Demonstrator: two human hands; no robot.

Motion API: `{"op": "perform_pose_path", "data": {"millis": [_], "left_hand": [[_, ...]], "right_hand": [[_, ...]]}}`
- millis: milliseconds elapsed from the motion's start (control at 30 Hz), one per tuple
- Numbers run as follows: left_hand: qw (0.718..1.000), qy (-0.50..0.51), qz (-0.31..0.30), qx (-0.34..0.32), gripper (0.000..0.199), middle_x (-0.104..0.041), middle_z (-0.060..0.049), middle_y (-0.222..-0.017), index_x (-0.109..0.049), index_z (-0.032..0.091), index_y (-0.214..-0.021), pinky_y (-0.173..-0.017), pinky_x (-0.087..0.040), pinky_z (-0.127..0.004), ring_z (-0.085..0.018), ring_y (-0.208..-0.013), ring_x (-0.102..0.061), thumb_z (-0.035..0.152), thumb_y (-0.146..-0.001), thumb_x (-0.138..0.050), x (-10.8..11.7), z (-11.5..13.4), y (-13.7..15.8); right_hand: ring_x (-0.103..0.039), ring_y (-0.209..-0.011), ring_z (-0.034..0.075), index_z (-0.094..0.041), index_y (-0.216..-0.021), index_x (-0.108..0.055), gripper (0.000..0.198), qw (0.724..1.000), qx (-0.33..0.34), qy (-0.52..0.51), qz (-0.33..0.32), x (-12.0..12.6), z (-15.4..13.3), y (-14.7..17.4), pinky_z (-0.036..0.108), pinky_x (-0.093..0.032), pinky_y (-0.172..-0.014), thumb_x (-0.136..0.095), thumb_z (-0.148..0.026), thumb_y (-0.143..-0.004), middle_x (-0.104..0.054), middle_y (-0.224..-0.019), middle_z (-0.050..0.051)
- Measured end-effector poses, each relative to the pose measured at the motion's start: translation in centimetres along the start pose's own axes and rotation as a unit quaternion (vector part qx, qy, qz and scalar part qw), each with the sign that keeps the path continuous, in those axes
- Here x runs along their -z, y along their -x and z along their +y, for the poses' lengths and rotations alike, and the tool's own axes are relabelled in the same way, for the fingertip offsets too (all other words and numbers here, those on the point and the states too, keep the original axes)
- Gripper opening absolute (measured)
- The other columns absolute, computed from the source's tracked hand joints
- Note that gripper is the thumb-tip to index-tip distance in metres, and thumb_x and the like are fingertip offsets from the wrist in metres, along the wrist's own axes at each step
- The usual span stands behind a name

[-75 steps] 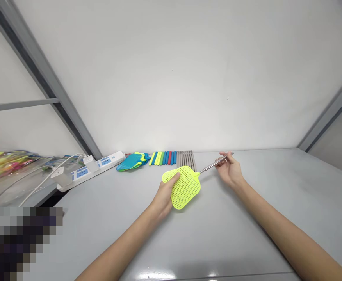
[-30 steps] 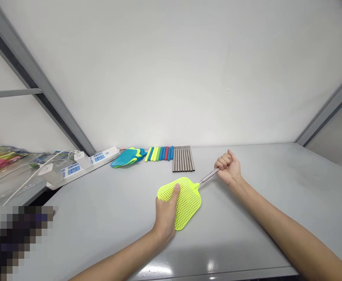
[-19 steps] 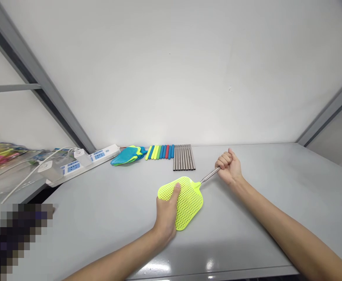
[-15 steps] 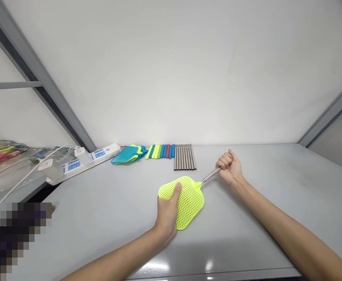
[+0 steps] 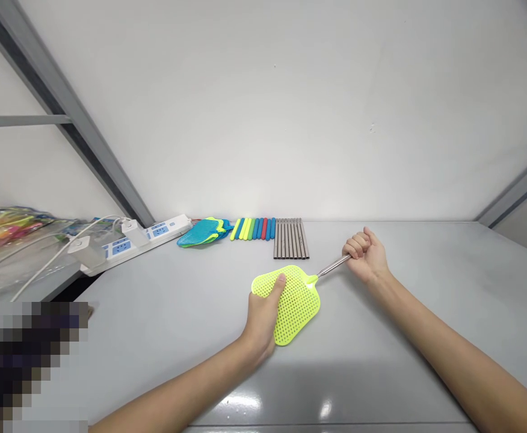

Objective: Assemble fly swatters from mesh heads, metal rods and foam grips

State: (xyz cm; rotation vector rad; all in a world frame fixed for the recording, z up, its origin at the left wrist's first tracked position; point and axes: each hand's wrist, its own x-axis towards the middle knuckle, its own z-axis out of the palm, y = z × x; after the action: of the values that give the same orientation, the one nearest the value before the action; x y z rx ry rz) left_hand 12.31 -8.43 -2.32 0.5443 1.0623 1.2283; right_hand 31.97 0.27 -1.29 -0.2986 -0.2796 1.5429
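Yellow swatter (image 5: 297, 307) between pinching left fingers (image 5: 278, 284), steel rod (image 5: 333, 266) inside curled right fingers (image 5: 355, 246), tube markings (image 5: 303, 238) illegible

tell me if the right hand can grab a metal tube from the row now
Probably not as it stands: the right hand looks close to the metal tubes, but its fingers are closed around the swatter shaft.
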Motion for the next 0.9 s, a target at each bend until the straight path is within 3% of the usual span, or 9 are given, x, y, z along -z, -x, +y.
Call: {"op": "perform_pose_path", "data": {"millis": [200,433,900], "left_hand": [[0.999,0.026,-0.028,0.019,0.034,-0.063,-0.012,-0.085,-0.059,0.012,-0.087,-0.062,-0.049,-0.027,-0.018,-0.070,-0.061,0.037,-0.063,-0.062,0.04,0.31,-0.08],[0.998,0.034,-0.033,0.041,0.032,-0.063,-0.010,-0.087,-0.058,0.014,-0.085,-0.063,-0.049,-0.028,-0.019,-0.072,-0.061,0.038,-0.065,-0.060,-0.25,0.71,0.19],[0.998,0.015,-0.058,-0.024,0.036,-0.063,-0.011,-0.087,-0.060,0.012,-0.089,-0.065,-0.047,-0.028,-0.019,-0.073,-0.060,0.037,-0.064,-0.061,-0.02,0.55,-0.03]], "right_hand": [[-0.018,-0.033,0.007,-0.019,-0.053,-0.015,0.034,1.000,-0.012,0.002,-0.017,-0.72,-0.61,0.24,0.019,-0.024,-0.030,-0.037,-0.020,-0.078,-0.013,-0.041,-0.007],[-0.021,-0.033,0.006,-0.019,-0.053,-0.018,0.032,1.000,-0.021,0.018,0.005,-0.47,-0.73,0.27,0.019,-0.028,-0.031,-0.038,-0.019,-0.077,-0.018,-0.040,-0.008],[-0.026,-0.032,0.006,-0.019,-0.054,-0.022,0.027,0.998,-0.048,-0.007,0.030,-0.13,-0.85,-0.23,0.018,-0.030,-0.032,-0.037,-0.017,-0.076,-0.020,-0.040,-0.008]]}}
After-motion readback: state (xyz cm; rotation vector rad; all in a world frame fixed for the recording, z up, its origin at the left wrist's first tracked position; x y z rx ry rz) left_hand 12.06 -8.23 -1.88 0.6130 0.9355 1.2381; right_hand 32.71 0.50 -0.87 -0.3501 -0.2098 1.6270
